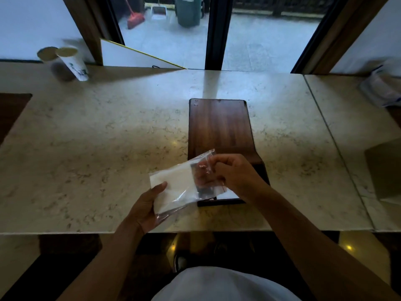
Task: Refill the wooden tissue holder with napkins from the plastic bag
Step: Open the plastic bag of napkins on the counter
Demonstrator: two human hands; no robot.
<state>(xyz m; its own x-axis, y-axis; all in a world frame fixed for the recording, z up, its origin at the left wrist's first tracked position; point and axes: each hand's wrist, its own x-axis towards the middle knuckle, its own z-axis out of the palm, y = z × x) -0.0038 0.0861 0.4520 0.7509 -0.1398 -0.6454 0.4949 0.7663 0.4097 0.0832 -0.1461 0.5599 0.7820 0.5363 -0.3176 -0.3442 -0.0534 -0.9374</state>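
A dark wooden tissue holder (219, 124) lies flat on the marble table (97, 148), its near end partly hidden behind my hands. Just in front of it I hold a clear plastic bag (199, 170) with a stack of white napkins (173, 183) inside. My left hand (147, 205) grips the bag's lower left end from below, thumb on top of the napkins. My right hand (234, 174) pinches the bag's open right end, fingers curled on the plastic. The bag hangs a little above the table near its front edge.
Two paper cups (65, 61) stand at the table's back left. A crumpled white plastic package (382, 88) lies at the far right. A seam (334, 140) separates an adjoining table on the right. A glass door is behind the table.
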